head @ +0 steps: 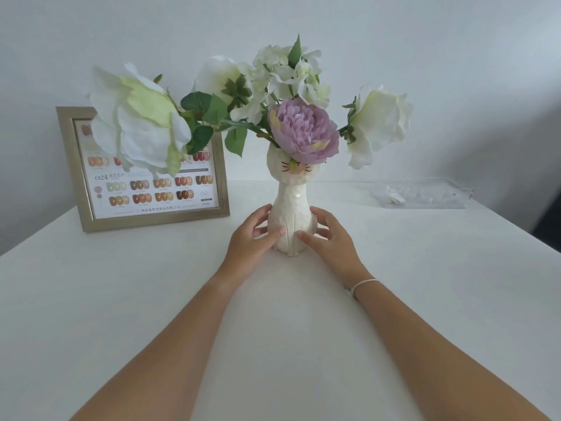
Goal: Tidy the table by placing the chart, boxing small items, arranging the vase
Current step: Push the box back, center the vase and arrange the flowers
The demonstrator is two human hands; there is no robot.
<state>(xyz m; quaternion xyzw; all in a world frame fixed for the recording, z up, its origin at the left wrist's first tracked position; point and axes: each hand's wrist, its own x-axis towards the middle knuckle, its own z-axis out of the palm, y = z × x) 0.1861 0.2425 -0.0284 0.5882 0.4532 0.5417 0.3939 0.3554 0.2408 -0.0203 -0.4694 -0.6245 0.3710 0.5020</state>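
Observation:
A white cat-shaped vase (290,202) stands upright in the middle of the white table (121,299), holding white flowers and one purple peony (303,130). My left hand (252,238) cups the vase's base from the left and my right hand (329,235) from the right, thumbs on its front. A framed nail colour chart (145,189) stands upright at the back left against the wall, partly hidden by a large white bloom. A clear plastic box (425,196) with small pale items inside lies at the back right.
A pale wall runs behind the table. The table's right edge drops off near a dark area at the far right. White tabletop stretches between my forearms and the front edge.

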